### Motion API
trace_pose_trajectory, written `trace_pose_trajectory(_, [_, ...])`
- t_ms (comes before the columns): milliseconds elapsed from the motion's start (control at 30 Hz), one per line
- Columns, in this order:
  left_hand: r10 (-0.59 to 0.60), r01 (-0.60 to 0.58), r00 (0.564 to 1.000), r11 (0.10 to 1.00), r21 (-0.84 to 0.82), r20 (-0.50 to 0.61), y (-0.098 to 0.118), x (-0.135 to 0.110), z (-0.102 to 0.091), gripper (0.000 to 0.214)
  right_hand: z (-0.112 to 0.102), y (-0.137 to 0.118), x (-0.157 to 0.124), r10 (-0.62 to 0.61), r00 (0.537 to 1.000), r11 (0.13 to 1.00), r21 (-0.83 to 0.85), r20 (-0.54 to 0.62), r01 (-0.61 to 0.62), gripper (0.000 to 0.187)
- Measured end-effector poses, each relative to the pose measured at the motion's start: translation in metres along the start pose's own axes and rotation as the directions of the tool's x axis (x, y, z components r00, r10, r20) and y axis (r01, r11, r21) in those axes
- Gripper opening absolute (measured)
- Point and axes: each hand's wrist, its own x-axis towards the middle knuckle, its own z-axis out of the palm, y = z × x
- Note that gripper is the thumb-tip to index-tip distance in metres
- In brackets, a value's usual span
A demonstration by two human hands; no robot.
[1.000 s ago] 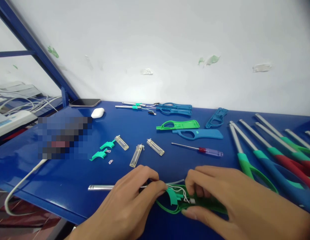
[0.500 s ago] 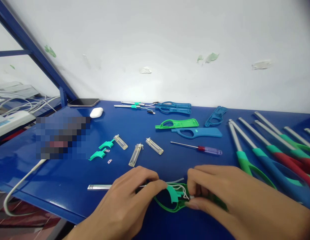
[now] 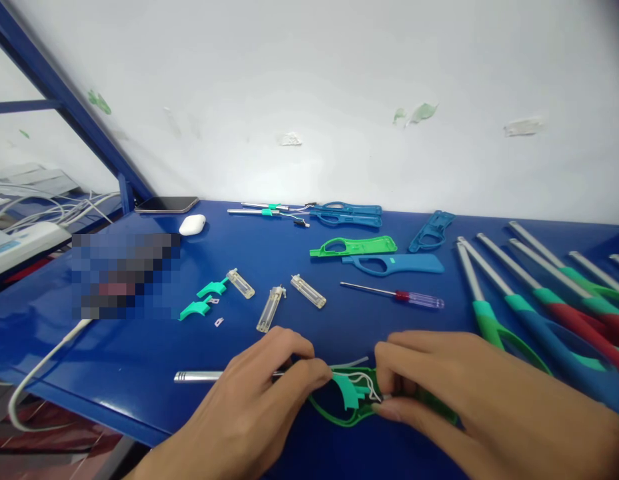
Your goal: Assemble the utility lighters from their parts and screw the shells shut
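Green plastic handle shell [image 3: 345,423]: it lay on the glossy blue tabletop [image 3: 139,360], between our left hand [image 3: 259,393] and right hand [image 3: 439,387], inner side up and uncovered; we judged it only partly filled.
Turquoise curved plastic trigger [image 3: 346,392]: it lay in the shell beside the loop, so this part looked placed, though we could not tell how firmly.
Silver metal tube [image 3: 196,377]: it stuck out leftward from under our left hand, roughly in line with the shell.
Left fingers: narrow, bent over the inner end of the tube and holding it by the shell.
Right fingers: narrow, pinching the end of the thin white wires [image 3: 372,385]; the piece at their tip was mostly hidden, and the wiring seemed unfinished.
Clear rectangular plastic cases [image 3: 270,310]: 3 lay loose beyond our hands; we could not see whether the shell held another.
Loose turquoise plastic triggers [image 3: 195,309]: 2 lay at the left, unfitted, near 2 small pale clips [image 3: 219,322].
Bright green plastic shell [image 3: 359,246]: it lay apart, near a flat blue plastic shell [image 3: 414,264].
Long-nosed units with coloured handles [image 3: 532,320]: these, at the right, looked complete to us.
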Motion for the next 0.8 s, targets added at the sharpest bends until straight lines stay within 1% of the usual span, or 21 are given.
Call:
trace_pose_trajectory(100, [0.001, -0.001, 1.000, 1.000, -0.007, -0.020, 0.0011, 0.0017, 0.0034, 0.023, -0.0009, -0.0008, 0.0006, 0.019, 1.000, 1.000, 0.008, 0.021, -0.019, 0.023])
trace_pose_trajectory(267, [-0.020, 0.020, 0.999, 1.000, -0.003, -0.027, 0.0033, 0.0058, 0.0052, 0.021, -0.0030, -0.0018, 0.0020, 0.067, 0.996, 0.997, 0.021, 0.066, -0.068, 0.020])
trace_pose_trajectory(400, [-0.033, 0.033, 0.999, 0.999, -0.007, -0.006, 0.0032, 0.0073, 0.0056, 0.023, -0.0031, -0.0011, 0.0016, 0.073, 0.995, 0.997, 0.026, 0.072, -0.075, 0.015])
trace_pose_trajectory(533, [-0.050, 0.050, 0.999, 0.999, -0.013, 0.004, 0.0028, 0.0074, 0.0050, 0.025, -0.0028, -0.0008, -0.0011, 0.087, 0.994, 0.995, 0.033, 0.060, -0.090, 0.014])
trace_pose_trajectory(733, [0.003, -0.002, 1.000, 1.000, 0.019, -0.007, 0.0018, 0.0034, 0.0048, 0.025, -0.0022, -0.0017, -0.0019, 0.129, 0.991, 0.991, 0.020, 0.040, -0.130, 0.015])
trace_pose_trajectory(800, [0.005, -0.005, 1.000, 1.000, 0.013, -0.008, 0.0018, 0.0015, 0.0041, 0.029, -0.0014, -0.0018, -0.0006, 0.124, 0.991, 0.992, 0.017, 0.040, -0.125, 0.016])
